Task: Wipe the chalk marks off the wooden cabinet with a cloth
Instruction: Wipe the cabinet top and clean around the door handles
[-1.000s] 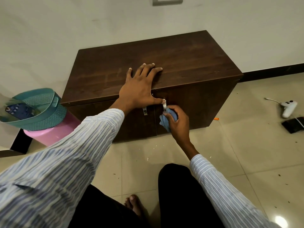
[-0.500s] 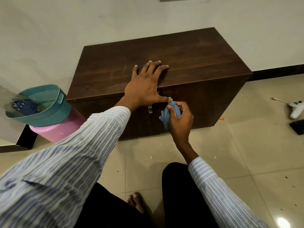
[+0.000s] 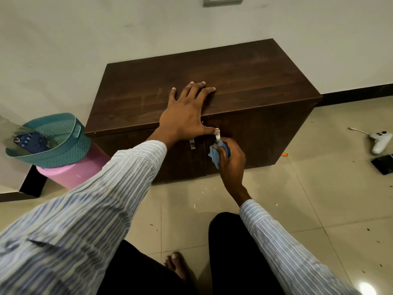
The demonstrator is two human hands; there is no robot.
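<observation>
A low dark wooden cabinet (image 3: 244, 77) stands against the wall, with two doors and two metal handles (image 3: 192, 144) on its front. My left hand (image 3: 187, 111) lies flat with fingers spread on the front edge of its top, the thumb hanging over the right door. My right hand (image 3: 230, 159) is closed around a crumpled blue cloth (image 3: 215, 154), pressed to the right door just below the right handle. Faint pale streaks show on the cabinet top left of my left hand. No clear chalk marks are visible on the doors.
A teal basket (image 3: 55, 145) holding a dark phone sits on a pink bucket (image 3: 70, 175) left of the cabinet. On the tiled floor to the right lie a white controller (image 3: 380, 141) and a black device (image 3: 383, 163). Small white crumbs dot the floor. My legs and a bare foot fill the bottom.
My right hand with the cloth has shifted slightly along the right door near the handle. My left hand has stayed planted on the cabinet top. The view has moved a little.
</observation>
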